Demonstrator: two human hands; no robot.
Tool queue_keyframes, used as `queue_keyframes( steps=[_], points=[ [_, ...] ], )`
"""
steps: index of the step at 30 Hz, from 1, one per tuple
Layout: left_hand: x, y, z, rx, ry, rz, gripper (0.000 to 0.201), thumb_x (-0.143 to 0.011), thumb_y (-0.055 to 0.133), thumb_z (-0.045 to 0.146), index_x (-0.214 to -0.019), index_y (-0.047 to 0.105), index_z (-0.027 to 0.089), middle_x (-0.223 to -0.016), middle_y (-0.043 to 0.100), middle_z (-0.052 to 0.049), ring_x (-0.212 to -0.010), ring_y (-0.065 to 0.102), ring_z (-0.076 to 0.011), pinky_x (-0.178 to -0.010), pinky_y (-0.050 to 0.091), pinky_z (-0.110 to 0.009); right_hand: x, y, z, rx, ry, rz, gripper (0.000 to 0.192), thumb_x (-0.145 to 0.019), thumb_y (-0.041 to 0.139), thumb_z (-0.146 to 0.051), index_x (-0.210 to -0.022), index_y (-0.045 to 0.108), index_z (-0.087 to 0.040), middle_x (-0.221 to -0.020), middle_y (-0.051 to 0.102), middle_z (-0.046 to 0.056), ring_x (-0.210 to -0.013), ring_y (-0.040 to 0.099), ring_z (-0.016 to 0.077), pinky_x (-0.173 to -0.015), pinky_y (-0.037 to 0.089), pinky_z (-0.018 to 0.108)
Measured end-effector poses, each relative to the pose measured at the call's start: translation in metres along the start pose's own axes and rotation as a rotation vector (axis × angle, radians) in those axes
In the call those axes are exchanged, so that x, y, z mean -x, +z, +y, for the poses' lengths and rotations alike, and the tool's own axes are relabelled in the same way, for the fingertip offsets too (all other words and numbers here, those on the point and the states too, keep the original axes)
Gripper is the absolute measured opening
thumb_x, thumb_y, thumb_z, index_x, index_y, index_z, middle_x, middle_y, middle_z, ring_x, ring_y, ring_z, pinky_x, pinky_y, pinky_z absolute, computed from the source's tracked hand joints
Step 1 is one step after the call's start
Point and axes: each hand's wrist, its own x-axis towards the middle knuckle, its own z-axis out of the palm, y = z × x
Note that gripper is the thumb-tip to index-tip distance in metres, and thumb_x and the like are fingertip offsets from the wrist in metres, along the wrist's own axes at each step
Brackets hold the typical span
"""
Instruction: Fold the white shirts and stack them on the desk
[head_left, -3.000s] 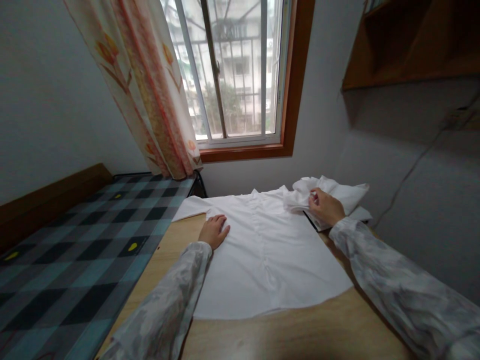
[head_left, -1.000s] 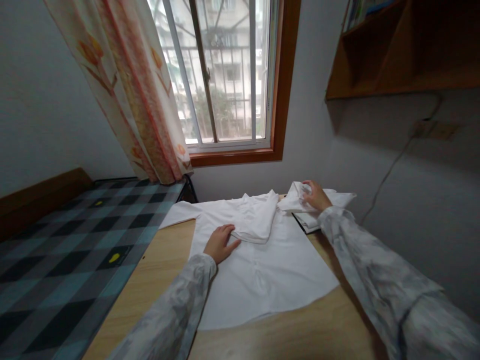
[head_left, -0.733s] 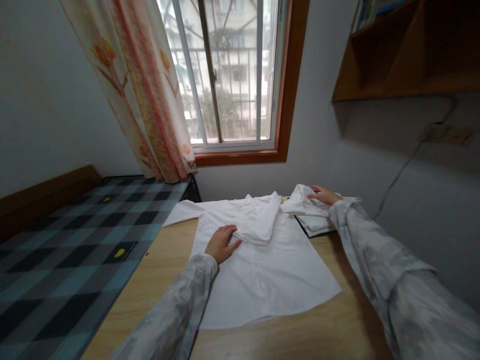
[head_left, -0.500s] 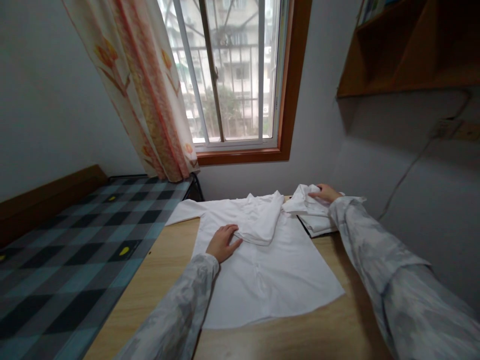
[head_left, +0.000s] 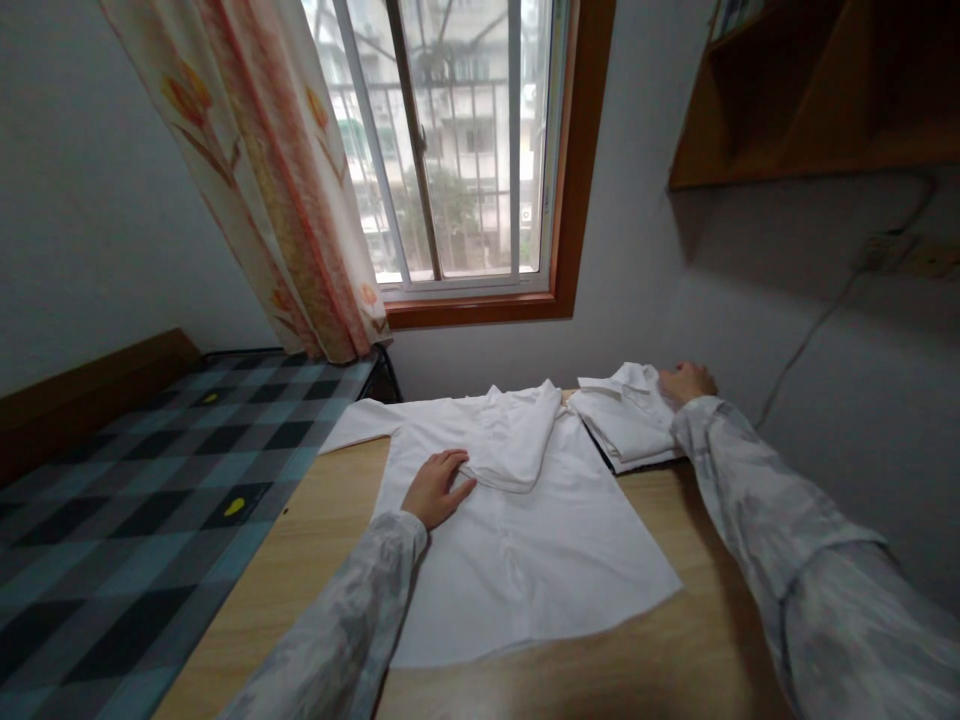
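Compare with half a second ago. Note the right hand (head_left: 688,382) shifted from the top of the folded white pile (head_left: 637,418) to its far right edge, with the upper cloth now lying flatter and a collar-like fold exposed. Read the right hand as bent at the fingers; unable to tell grip from mere contact, given the hidden fingertips. Note no change at the left hand (head_left: 437,490): laid flat on the white shirt (head_left: 540,570), thumb apart, holding nothing, with fingertips at the folded-in section (head_left: 516,450). Locate the shirt spread on the worktop (head_left: 442,692), left of the pile, with one sleeve (head_left: 361,422) extended toward the checked bed (head_left: 120,570). Judge the shirt as partly folded and merely steadied, and the pile as close to settled.
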Motion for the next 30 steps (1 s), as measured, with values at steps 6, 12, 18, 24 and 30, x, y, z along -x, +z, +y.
queue_keyframes(
  steps=[6, 12, 18, 24, 30],
  points=[
    [0.0, -0.001, 0.001, -0.007, 0.0, -0.004, 0.038, -0.099, 0.07, 0.043, -0.132, 0.069, 0.025, -0.14, 0.07, -0.012, -0.13, 0.064, -0.0312, -0.116, 0.051, -0.051, 0.059, 0.013, -0.031, -0.03, -0.686, -0.213, 0.064, -0.106, 0.041, -0.045, -0.163, 0.05, -0.018, -0.171, 0.047, 0.011, -0.16, 0.04, 0.0282, -0.133, 0.029, 0.048],
    [0.001, 0.002, -0.004, -0.014, 0.019, -0.004, 0.039, -0.099, 0.069, 0.043, -0.134, 0.068, 0.025, -0.141, 0.07, -0.012, -0.13, 0.064, -0.0303, -0.116, 0.05, -0.05, 0.072, 0.035, -0.017, 0.091, -0.507, -0.49, 0.07, -0.11, 0.031, -0.058, -0.163, 0.049, -0.018, -0.171, 0.046, 0.015, -0.162, 0.038, 0.0306, -0.134, 0.026, 0.052],
    [0.001, 0.002, -0.004, -0.013, 0.013, -0.005, 0.039, -0.099, 0.069, 0.041, -0.134, 0.068, 0.024, -0.142, 0.07, -0.012, -0.13, 0.064, -0.0312, -0.116, 0.05, -0.051, 0.069, 0.041, -0.013, 0.192, -0.341, -0.385, 0.081, -0.107, 0.032, -0.07, -0.168, 0.042, -0.017, -0.18, 0.026, 0.016, -0.168, 0.021, 0.0349, -0.135, 0.017, 0.06],
    [0.001, 0.004, -0.005, -0.001, 0.028, 0.019, 0.037, -0.098, 0.07, 0.038, -0.133, 0.068, 0.024, -0.14, 0.071, -0.012, -0.128, 0.065, -0.0308, -0.115, 0.051, -0.051, 0.057, 0.032, -0.004, 0.105, -0.211, -0.404, 0.085, -0.106, 0.034, -0.072, -0.165, 0.044, -0.012, -0.176, 0.035, 0.02, -0.164, 0.031, 0.0319, -0.132, 0.026, 0.046],
    [0.001, 0.005, -0.007, -0.006, 0.03, 0.023, 0.037, -0.097, 0.072, 0.036, -0.131, 0.069, 0.023, -0.139, 0.071, -0.011, -0.127, 0.066, -0.0308, -0.114, 0.052, -0.05, 0.04, 0.002, 0.032, 0.174, 0.109, -0.24, 0.087, -0.096, 0.052, -0.076, -0.147, 0.063, -0.007, -0.143, 0.065, 0.032, -0.132, 0.064, 0.0436, -0.11, 0.049, 0.053]
  ],
)
